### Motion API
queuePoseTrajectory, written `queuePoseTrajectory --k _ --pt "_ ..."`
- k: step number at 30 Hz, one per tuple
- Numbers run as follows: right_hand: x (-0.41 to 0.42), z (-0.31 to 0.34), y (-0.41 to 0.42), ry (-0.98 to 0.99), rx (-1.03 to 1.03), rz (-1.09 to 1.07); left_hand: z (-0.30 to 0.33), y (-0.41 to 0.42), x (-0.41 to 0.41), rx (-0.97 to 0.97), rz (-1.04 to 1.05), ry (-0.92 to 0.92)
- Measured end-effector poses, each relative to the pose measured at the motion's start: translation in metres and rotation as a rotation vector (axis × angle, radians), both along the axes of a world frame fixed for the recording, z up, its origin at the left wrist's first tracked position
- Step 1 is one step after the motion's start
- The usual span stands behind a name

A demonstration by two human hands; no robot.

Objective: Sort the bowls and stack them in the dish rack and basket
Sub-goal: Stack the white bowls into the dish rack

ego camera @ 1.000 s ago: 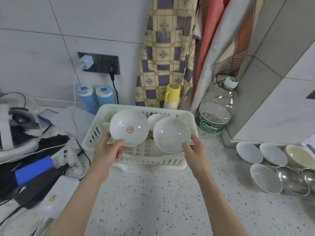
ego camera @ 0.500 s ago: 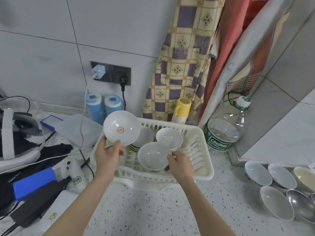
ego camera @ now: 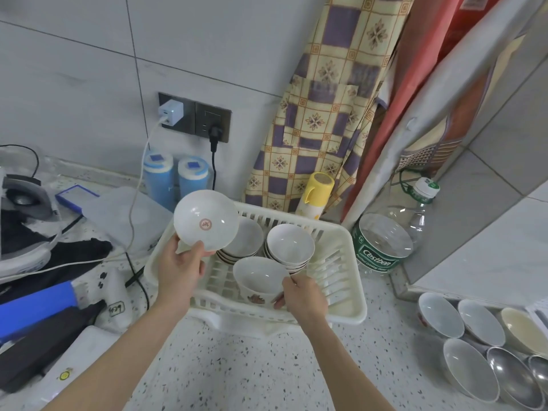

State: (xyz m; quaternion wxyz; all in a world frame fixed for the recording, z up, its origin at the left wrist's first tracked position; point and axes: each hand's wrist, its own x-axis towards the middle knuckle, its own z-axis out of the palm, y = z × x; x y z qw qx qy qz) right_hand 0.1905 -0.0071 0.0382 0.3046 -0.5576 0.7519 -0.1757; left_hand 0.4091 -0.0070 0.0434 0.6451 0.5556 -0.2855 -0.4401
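Observation:
A white plastic dish rack (ego camera: 344, 280) stands on the speckled counter. Inside it are two stacks of white bowls, one at the back left (ego camera: 247, 241) and one at the back right (ego camera: 290, 246). My left hand (ego camera: 181, 268) grips a white bowl with a red mark (ego camera: 206, 221) by its rim, tilted up over the rack's left edge. My right hand (ego camera: 302, 295) holds a patterned white bowl (ego camera: 258, 280) low in the rack's front, upright, fingers on its rim and side.
Several white, cream and steel bowls (ego camera: 474, 345) lie on the counter at the right. A large water bottle (ego camera: 391, 232) and a yellow flask (ego camera: 314, 191) stand behind the rack. Cables, blue canisters (ego camera: 175, 176) and dark devices crowd the left side.
My right hand lowered its bowl from facing me to upright in the rack's front. The left hand's bowl stayed raised at the rack's left. The view shifted closer.

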Motion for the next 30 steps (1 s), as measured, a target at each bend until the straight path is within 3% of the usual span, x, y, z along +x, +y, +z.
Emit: queuePoseTrajectory --k 9,16,30 --pt "0.003 -0.010 -0.012 0.039 0.108 0.029 -0.007 -0.003 -0.002 0.001 -0.002 -0.068" --pt "0.000 -0.018 -0.030 -0.181 0.339 0.014 -0.010 -0.008 -0.001 0.017 -0.035 -0.066" --pt "0.002 -0.038 -0.040 -0.180 0.351 0.083 -0.012 -0.012 0.001 0.096 -0.085 -0.117"
